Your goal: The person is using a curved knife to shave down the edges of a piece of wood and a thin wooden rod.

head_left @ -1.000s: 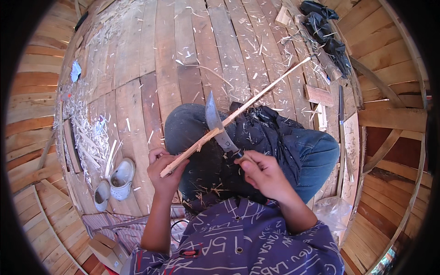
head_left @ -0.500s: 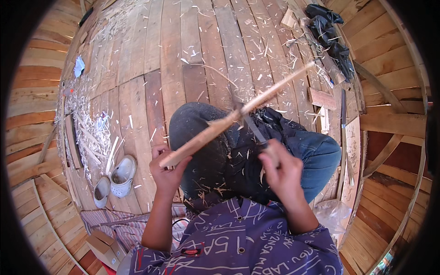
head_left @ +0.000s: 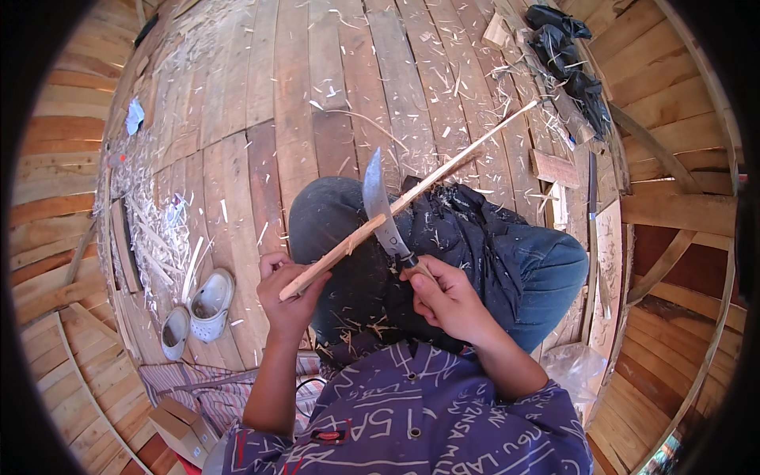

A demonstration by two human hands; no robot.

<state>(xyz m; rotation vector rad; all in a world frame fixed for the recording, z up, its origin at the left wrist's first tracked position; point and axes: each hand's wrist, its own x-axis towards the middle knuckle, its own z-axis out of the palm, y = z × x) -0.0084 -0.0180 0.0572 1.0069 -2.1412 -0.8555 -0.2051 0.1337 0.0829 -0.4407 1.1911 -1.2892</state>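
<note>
Cardboard box [head_left: 182, 431], contents hidden from us.
Our left grip [head_left: 290, 315] closed round wooden strip [head_left: 340, 252]; right grip [head_left: 451, 302], round knife [head_left: 389, 237].

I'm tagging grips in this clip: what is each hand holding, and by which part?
The left hand holds the wooden strip by its near end; the right hand holds the knife by its handle.
</note>
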